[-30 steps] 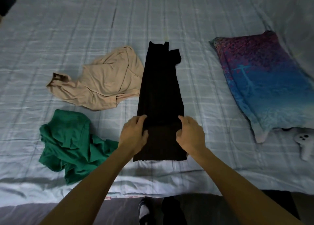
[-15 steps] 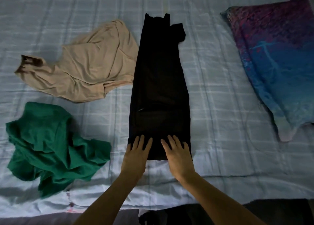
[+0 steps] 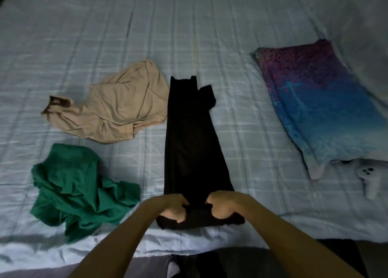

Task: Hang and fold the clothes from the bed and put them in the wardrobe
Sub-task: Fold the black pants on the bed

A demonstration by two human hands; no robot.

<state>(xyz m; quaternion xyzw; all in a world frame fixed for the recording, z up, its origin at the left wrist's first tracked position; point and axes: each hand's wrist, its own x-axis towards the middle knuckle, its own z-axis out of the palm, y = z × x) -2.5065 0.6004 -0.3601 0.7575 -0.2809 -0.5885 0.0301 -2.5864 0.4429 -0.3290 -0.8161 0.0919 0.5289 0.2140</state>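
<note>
Dim, bluish light.
A pale blue checked sheet (image 3: 210, 36) covers the wide bed (image 3: 262, 221); a purple-and-blue patterned pillow (image 3: 319, 105) lies toward its right edge.

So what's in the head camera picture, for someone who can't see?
The left hand and right hand grip the near end of a folded black garment on a blue bedsheet; a crumpled green garment and a beige garment lie left.

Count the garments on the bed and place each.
3. Beige garment at far left; green garment at near left; black garment in the middle, its near end gripped by left hand and right hand. Others may lie outside the view.
</note>
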